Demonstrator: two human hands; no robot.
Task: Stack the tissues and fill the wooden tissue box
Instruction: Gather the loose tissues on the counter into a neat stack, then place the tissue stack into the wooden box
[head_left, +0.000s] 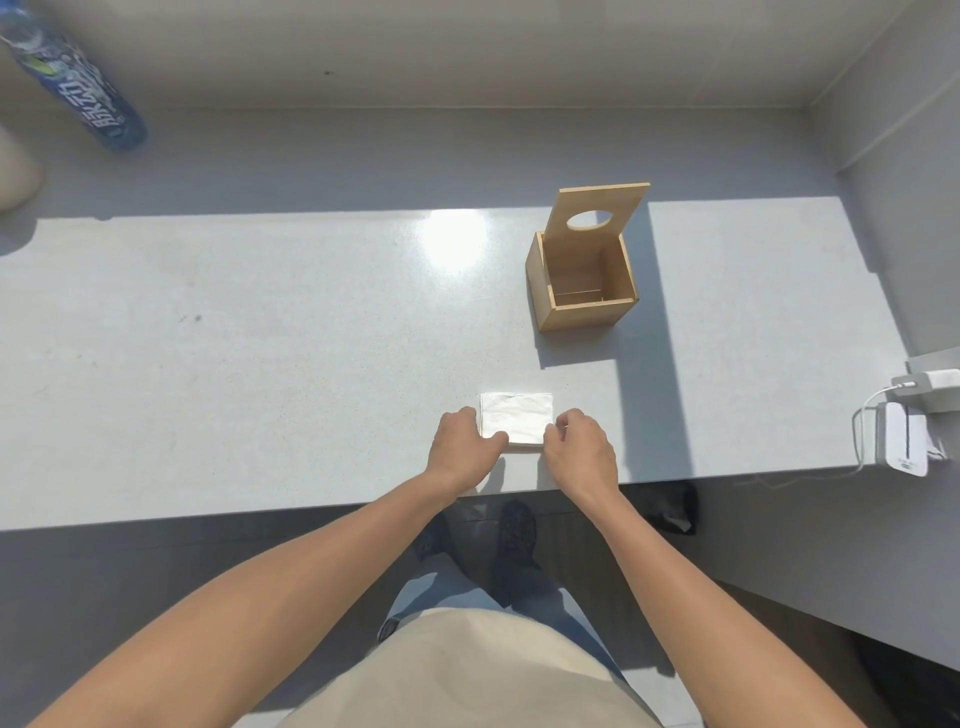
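The blue labelled plastic bottle (72, 78) is cut off at the top-left edge — its print unreadable. Both hands (519, 447) cover the near corners of the white folded tissue stack (517, 415) — how many sheets, impossible to tell.

White tissues (517, 418); pale wood box (582, 283); grey counter (260, 364); blue patterned bottle (78, 83)

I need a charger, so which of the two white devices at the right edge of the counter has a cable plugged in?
The upper white adapter, with a cable in its left end. The larger white box sits nearer the counter's front edge.
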